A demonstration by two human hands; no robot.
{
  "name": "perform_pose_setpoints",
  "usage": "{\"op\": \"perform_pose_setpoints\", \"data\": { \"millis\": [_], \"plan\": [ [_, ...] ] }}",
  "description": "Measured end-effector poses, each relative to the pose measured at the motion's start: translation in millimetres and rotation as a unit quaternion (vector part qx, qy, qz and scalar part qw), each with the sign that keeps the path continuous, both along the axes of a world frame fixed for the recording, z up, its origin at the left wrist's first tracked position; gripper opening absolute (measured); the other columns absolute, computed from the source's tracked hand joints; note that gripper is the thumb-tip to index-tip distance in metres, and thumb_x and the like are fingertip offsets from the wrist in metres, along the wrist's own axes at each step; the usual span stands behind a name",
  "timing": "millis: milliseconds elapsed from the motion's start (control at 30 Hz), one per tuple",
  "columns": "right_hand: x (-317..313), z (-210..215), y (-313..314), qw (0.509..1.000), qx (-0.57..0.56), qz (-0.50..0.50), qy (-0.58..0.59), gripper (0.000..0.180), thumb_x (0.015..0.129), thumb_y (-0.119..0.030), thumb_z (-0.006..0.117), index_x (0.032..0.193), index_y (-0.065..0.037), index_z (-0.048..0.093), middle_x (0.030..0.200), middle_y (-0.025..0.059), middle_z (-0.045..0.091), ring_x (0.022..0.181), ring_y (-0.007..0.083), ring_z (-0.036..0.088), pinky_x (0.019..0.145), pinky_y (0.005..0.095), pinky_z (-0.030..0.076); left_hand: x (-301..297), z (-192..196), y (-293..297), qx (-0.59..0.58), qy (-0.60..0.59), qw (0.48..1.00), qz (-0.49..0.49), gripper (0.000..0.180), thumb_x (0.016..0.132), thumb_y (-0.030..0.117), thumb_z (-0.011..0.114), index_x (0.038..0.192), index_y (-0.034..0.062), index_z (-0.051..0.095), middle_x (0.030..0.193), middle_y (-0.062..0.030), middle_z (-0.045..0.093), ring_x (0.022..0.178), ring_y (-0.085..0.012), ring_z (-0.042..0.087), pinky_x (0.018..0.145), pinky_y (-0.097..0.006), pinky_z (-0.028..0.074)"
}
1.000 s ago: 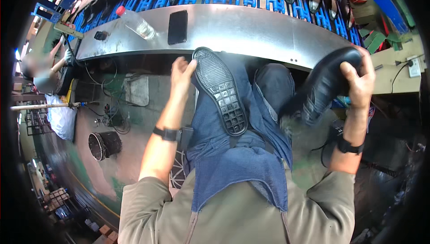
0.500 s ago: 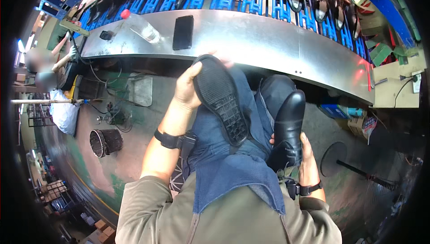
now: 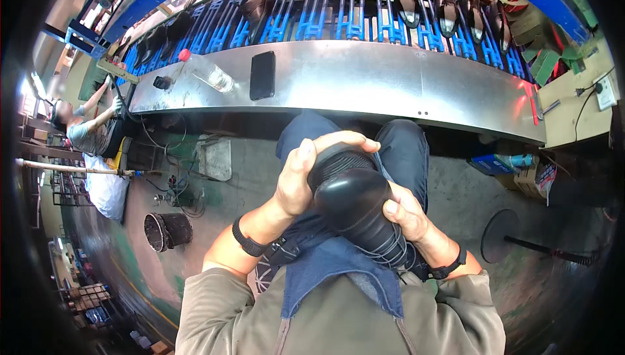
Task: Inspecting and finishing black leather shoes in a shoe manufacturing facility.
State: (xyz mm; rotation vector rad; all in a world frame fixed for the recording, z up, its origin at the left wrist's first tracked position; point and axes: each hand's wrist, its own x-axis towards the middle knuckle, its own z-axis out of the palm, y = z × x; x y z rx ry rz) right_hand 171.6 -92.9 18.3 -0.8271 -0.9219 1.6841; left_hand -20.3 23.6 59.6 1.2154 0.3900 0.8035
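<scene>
In front of my lap I hold a black lace-up shoe, its rounded toe pointing away from me and its loose laces hanging near my right wrist. A black ribbed rubber sole lies against the shoe's underside at the toe. My left hand is closed around the sole, its fingers curling over the toe end. My right hand grips the side of the shoe, thumb on the upper. The heel end of the sole is hidden behind the shoe.
Ahead runs a metal bench with a black phone and a red-capped plastic bottle. Beyond it, blue racks carry several shoes. A dark bucket stands at left on the floor. Another person works at far left.
The sole and the shoe, held apart before, are now together over my lap. My left hand has come nearer with the sole; my right hand has raised the shoe leftward.
</scene>
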Motion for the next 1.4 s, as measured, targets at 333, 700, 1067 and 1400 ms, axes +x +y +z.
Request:
{"op": "perform_pose_setpoints", "data": {
  "millis": [333, 700, 1067, 1400],
  "plan": [
    [4.8, -6.9, -4.4, 1.000, 0.010, 0.008, 0.018, 0.075, 0.097, -0.051, 0.059, 0.141, 0.008, 0.048, 0.122, 0.0086, 0.063, 0.108, 0.0128, 0.058, 0.095, 0.0268, 0.044, 7.4, 8.2, -13.5, 0.036, 0.011, 0.999, 0.029, 0.076, 0.103, 0.050, 0.026, 0.126, -0.0146, 0.059, 0.127, -0.0263, 0.065, 0.119, -0.0331, 0.062, 0.107, -0.042, 0.045],
    [1.0, -10.7, -4.6, 0.999, -0.005, -0.016, 0.037, 0.074, 0.098, -0.052, 0.059, 0.141, 0.008, 0.047, 0.111, 0.0058, 0.064, 0.099, 0.0097, 0.058, 0.087, 0.0236, 0.046, 4.9, 2.9, -11.8, 0.051, 0.027, 0.998, 0.022, 0.079, 0.103, 0.056, 0.020, 0.125, -0.0073, 0.061, 0.126, -0.0277, 0.062, 0.123, -0.0423, 0.057, 0.109, -0.053, 0.042],
    [2.1, -22.5, -4.8, 1.000, -0.005, -0.002, 0.024, 0.070, 0.098, -0.053, 0.059, 0.134, 0.006, 0.052, 0.075, -0.0083, 0.042, 0.063, 0.0021, 0.033, 0.057, 0.0202, 0.026, 2.4, 4.1, -11.4, 0.048, 0.032, 0.998, 0.010, 0.079, 0.102, 0.057, 0.023, 0.128, -0.0086, 0.059, 0.128, -0.0282, 0.062, 0.125, -0.0421, 0.057, 0.110, -0.052, 0.042],
    [5.2, -24.9, -8.1, 0.999, -0.013, 0.010, 0.039, 0.073, 0.095, -0.056, 0.062, 0.133, 0.006, 0.054, 0.079, -0.0075, 0.047, 0.067, 0.0020, 0.038, 0.060, 0.0196, 0.030, 2.7, 13.5, -16.1, 0.072, 0.050, 0.996, 0.001, 0.081, 0.103, 0.056, 0.026, 0.129, -0.0147, 0.057, 0.129, -0.0263, 0.064, 0.121, -0.0349, 0.061, 0.107, -0.043, 0.045]
  ]
}}
